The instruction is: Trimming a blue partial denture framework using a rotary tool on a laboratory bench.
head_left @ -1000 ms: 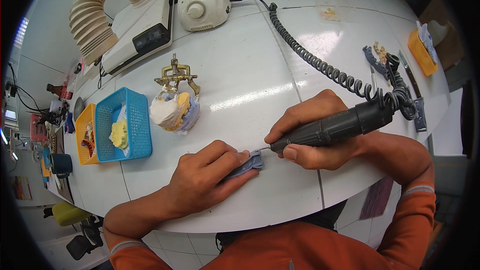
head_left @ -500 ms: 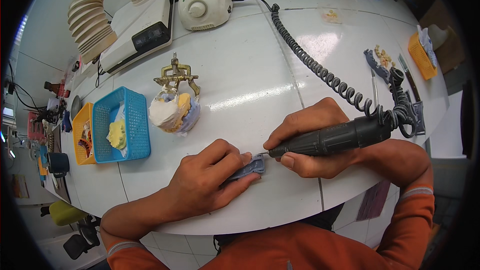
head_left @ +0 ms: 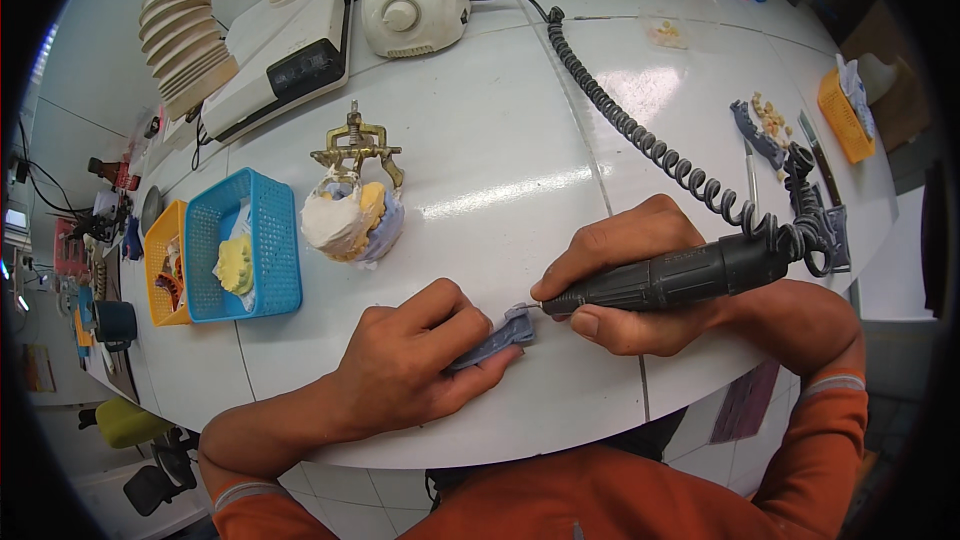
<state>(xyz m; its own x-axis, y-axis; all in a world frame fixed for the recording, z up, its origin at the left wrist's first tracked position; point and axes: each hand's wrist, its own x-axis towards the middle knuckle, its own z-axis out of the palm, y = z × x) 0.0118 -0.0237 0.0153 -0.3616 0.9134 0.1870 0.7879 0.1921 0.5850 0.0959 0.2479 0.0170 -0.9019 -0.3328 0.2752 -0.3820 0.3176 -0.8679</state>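
Note:
My left hand (head_left: 415, 360) pinches a blue-grey strip (head_left: 502, 337), perhaps wax or putty, between thumb and fingers just above the white table. Most of the strip's left part is hidden under my fingers. In my right hand (head_left: 625, 250) is a black rotary handpiece (head_left: 665, 276), gripped like a pen and pointing left. Its thin bur meets the upper right end of the strip; whether it cuts in I cannot tell. Beyond my left hand stands a brass articulator (head_left: 356, 150) carrying a dental cast (head_left: 350, 222) in white, yellow and blue-grey.
A coiled cord (head_left: 650, 145) runs from the handpiece to a white control box (head_left: 415, 0). Blue (head_left: 285, 240) and yellow (head_left: 165, 285) baskets stand at left, near a ribbed suction hose (head_left: 185, 30). At right lie loose teeth (head_left: 770, 120), a knife (head_left: 820, 155) and an orange basket (head_left: 843, 115).
The strip has tilted slightly, so its right end sits higher and shows more. My left fingertips have drawn back from that end. The handpiece has shifted a little to the right.

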